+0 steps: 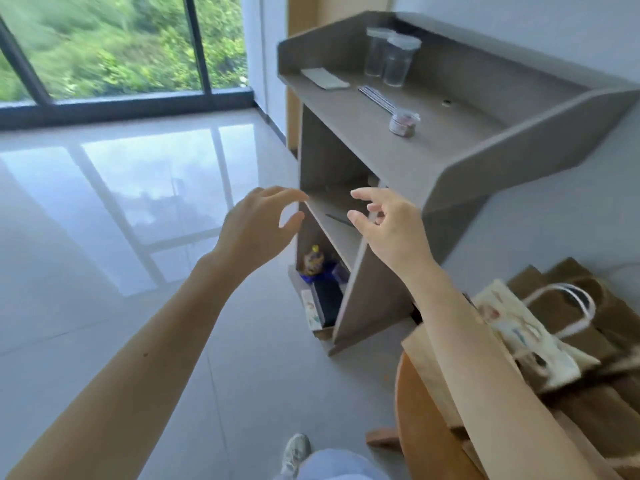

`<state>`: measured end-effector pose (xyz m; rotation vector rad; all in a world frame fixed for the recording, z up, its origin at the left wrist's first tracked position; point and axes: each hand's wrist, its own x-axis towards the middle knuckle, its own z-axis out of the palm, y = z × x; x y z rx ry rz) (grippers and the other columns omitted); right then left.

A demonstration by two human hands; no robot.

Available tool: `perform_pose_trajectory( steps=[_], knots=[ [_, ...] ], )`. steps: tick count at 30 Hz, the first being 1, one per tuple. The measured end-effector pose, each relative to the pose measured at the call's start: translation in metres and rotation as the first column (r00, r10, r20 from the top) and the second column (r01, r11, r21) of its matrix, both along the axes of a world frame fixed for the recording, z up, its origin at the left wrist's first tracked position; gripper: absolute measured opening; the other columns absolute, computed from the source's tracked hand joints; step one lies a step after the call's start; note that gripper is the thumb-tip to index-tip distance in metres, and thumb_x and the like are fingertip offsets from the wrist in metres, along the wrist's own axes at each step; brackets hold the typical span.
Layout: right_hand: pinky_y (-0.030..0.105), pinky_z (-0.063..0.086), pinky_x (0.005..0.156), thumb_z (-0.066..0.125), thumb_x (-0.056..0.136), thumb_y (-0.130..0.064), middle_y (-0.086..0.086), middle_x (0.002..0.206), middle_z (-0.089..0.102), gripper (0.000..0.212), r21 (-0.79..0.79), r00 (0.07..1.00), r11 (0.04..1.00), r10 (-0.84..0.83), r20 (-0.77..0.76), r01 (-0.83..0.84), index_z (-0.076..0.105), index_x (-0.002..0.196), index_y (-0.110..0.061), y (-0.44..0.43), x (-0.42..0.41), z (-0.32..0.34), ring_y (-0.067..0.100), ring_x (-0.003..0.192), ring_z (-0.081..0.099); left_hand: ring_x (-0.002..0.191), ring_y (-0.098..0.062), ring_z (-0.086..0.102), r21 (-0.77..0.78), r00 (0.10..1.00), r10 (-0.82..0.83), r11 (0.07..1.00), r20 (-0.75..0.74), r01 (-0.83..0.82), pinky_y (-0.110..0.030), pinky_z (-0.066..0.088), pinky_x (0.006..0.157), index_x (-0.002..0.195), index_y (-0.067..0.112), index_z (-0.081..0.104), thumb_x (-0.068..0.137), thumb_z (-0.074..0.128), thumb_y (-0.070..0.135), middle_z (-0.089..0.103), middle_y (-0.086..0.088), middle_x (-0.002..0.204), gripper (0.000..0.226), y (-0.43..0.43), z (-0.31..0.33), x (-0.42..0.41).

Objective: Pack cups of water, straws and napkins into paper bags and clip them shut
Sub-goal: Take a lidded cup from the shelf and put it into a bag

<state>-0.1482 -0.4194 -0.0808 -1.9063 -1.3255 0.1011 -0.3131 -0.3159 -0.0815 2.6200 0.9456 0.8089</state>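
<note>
In front of the grey desk [381,140], both hands hang in the air, left hand [256,226] and right hand [388,230] each with a loose, spread grip holding nothing. The cups [391,58], straws [377,97] and napkins [325,79] wait on the desk; paper bags [588,368] lie on the round table at the right. Best to fetch a bag first, I'd say.

I stood on a glossy tiled floor [104,209] before a grey shelf unit [381,299]; a small jar [403,123] sat mid-top, a big window [114,46] showed greenery beyond.
</note>
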Motion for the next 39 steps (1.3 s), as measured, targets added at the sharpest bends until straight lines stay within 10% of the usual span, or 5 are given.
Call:
perform_pose_trajectory(
  steps=[12, 39],
  knots=[
    [0.032, 0.049, 0.087, 0.063, 0.087, -0.019, 0.002, 0.117, 0.063, 0.029, 0.002, 0.999, 0.999, -0.05, 0.005, 0.05, 0.063, 0.116, -0.018, 0.195, 0.07, 0.014, 0.019, 0.1, 0.059, 0.11, -0.02, 0.055, -0.037, 0.997, -0.073, 0.997, 0.022, 0.073, -0.033, 0.044, 0.086, 0.12, 0.021, 0.06, 0.092, 0.055, 0.024, 0.062, 0.002, 0.121, 0.028, 0.202, 0.008, 0.086],
    [0.019, 0.036, 0.085, 0.067, 0.082, -0.021, -0.005, 0.131, 0.046, 0.041, 0.032, 0.784, 0.793, -0.607, 0.128, 0.608, 0.057, 0.122, -0.021, 0.467, 0.351, 0.058, 0.008, 0.103, 0.047, 0.105, -0.022, 0.053, 0.004, 0.836, -0.538, 0.841, 0.107, 0.541, -0.037, 0.046, 0.085, 0.118, 0.022, 0.061, 0.09, 0.055, 0.022, 0.06, 0.007, 0.12, 0.029, 0.535, 0.06, 0.419]
  ],
)
